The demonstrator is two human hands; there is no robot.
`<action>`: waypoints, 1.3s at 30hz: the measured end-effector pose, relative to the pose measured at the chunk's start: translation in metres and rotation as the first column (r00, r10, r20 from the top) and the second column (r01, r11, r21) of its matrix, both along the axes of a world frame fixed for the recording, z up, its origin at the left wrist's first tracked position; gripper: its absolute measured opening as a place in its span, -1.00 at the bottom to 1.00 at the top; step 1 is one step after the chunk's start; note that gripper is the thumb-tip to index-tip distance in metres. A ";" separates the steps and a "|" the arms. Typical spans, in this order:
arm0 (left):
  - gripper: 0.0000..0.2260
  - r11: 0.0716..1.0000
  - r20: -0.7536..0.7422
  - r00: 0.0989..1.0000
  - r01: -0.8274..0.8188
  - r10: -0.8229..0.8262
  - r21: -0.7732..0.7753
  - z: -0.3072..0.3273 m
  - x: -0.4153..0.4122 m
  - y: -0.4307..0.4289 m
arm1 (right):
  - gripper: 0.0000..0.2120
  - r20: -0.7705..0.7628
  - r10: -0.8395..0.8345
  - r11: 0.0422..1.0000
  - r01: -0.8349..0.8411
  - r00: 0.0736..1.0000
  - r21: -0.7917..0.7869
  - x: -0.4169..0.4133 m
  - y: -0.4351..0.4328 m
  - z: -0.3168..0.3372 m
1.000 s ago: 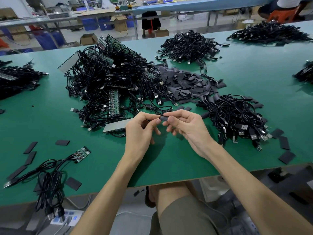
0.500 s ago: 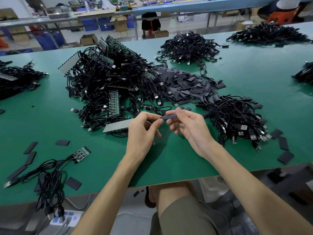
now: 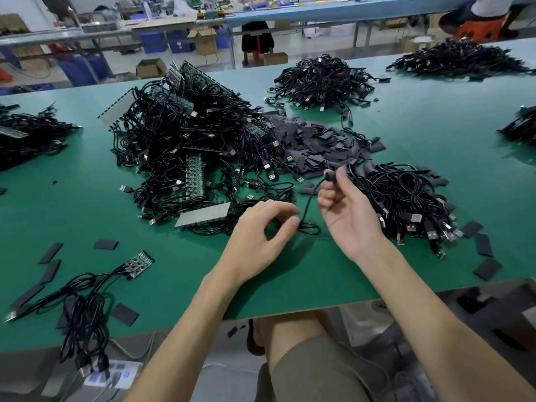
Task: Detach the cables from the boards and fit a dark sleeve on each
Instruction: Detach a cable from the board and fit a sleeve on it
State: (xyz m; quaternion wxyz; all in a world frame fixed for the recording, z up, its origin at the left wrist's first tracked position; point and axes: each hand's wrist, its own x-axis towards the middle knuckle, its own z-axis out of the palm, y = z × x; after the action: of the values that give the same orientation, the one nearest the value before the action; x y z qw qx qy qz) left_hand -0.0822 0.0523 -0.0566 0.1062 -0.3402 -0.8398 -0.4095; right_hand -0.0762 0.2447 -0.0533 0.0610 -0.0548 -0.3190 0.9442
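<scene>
My right hand (image 3: 345, 210) pinches the sleeved end of the cable (image 3: 307, 204), which hangs down-left to the surface (image 3: 174, 274) just beside my loose, empty left hand (image 3: 261, 232). The finished pile (image 3: 406, 198) lies immediately right.

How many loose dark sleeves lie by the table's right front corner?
3: one sleeve beside the USB plugs, another nearer, the last nearest the table edge. Others may hide under cables.

Factory floor, green worktable (image 3: 435, 198), cable heaps (image 3: 322, 79)

Right hand (image 3: 349, 219) pinches a black cable (image 3: 309, 202) over the green table (image 3: 179, 274).
</scene>
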 end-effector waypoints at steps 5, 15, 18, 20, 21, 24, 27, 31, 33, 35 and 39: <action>-0.70 0.968 -0.184 0.981 0.012 -0.060 -0.251 -0.006 -0.003 0.006 | -0.80 -0.032 0.051 0.990 -0.055 0.998 -0.133 0.000 0.001 0.003; -0.83 0.995 -0.068 0.994 -0.075 0.080 0.068 0.014 0.002 0.014 | -0.65 0.023 0.065 0.967 -0.068 0.998 0.245 0.002 -0.013 0.000; -0.88 0.966 0.142 0.988 -0.092 0.058 0.241 0.046 0.004 0.039 | -0.73 0.055 0.062 0.941 -0.077 0.997 0.328 0.004 -0.022 0.000; -0.93 0.961 0.219 0.975 -0.090 0.032 0.261 0.069 0.001 0.063 | -0.74 0.016 0.104 0.933 -0.104 0.994 0.345 0.008 -0.024 0.001; -0.93 0.965 0.237 0.972 -0.069 0.008 0.252 0.079 0.001 0.077 | -0.79 0.006 0.121 0.927 -0.115 0.993 0.356 0.007 -0.025 0.001; -0.84 0.950 0.431 0.891 0.003 -0.145 0.312 0.097 0.001 0.114 | -0.73 0.077 0.125 0.846 -0.147 0.989 0.512 0.004 -0.023 0.004; -0.57 0.970 0.577 0.809 -0.035 -0.114 0.240 0.093 0.001 0.135 | -0.60 0.106 0.108 0.860 -0.146 0.988 0.488 0.006 -0.022 0.001; -0.72 0.960 0.461 0.887 -0.137 0.008 0.246 0.071 -0.003 0.116 | -0.74 0.060 0.071 0.893 -0.090 0.996 0.441 0.009 -0.024 0.001; -0.73 0.937 0.396 0.916 -0.190 0.061 0.294 0.062 -0.008 0.093 | -0.85 0.031 0.092 0.876 -0.096 0.995 0.472 0.008 -0.027 0.002; -0.70 0.930 0.243 0.947 -0.272 0.212 0.247 0.057 -0.012 0.065 | -0.85 0.056 0.085 0.867 -0.101 0.995 0.489 0.007 -0.028 0.000; -0.76 0.852 0.004 0.852 -0.523 0.523 -0.010 0.041 -0.024 0.011 | -0.80 0.083 0.081 0.857 -0.112 0.993 0.502 0.006 -0.025 -0.003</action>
State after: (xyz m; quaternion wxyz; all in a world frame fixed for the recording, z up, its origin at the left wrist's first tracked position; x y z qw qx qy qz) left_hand -0.1058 0.0633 -0.0152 0.2093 -0.0984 -0.9028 -0.3625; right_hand -0.0702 0.2196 -0.0565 0.0166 -0.0487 -0.5594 0.8273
